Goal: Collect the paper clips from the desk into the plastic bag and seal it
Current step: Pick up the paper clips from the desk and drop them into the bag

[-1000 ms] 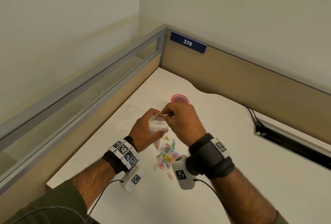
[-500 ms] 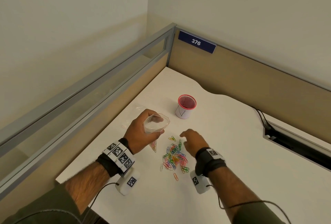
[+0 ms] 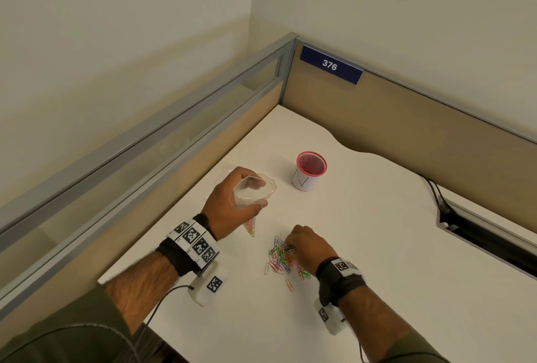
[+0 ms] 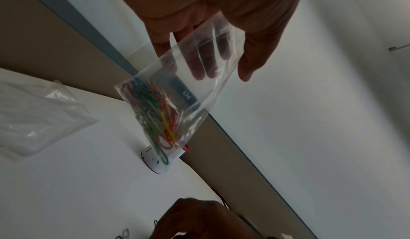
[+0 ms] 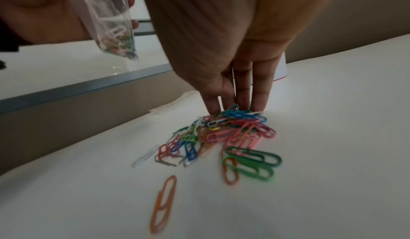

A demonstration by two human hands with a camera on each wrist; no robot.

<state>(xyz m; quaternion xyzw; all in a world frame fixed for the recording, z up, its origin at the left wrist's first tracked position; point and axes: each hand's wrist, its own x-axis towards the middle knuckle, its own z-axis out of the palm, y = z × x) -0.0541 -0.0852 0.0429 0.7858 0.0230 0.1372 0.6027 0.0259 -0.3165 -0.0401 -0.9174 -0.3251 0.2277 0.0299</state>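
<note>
My left hand [image 3: 229,206] [image 4: 233,14] grips a small clear plastic bag [image 3: 254,188] [image 4: 206,77] [image 5: 104,14] near its mouth, which gapes open above the desk. Several coloured paper clips [image 4: 153,114] lie in the bag's bottom corner. A pile of coloured paper clips [image 3: 279,258] [image 5: 233,134] lies on the white desk [image 3: 377,246]. My right hand [image 3: 309,245] [image 5: 221,41] is down on that pile, its straight fingertips [image 5: 241,100] touching the far edge. The thumb is hidden. One orange clip [image 5: 164,204] [image 3: 289,285] lies apart, nearer me.
A white cup with a pink rim [image 3: 308,172] [image 4: 155,162] stands behind the pile. A second clear bag [image 4: 37,118] lies flat on the desk to the left. Partition walls close the left and back; a cable slot [image 3: 479,235] runs along the right.
My right hand has left the bag's mouth and dropped onto the clip pile, fingertips now in it. The left hand keeps the bag raised and open.
</note>
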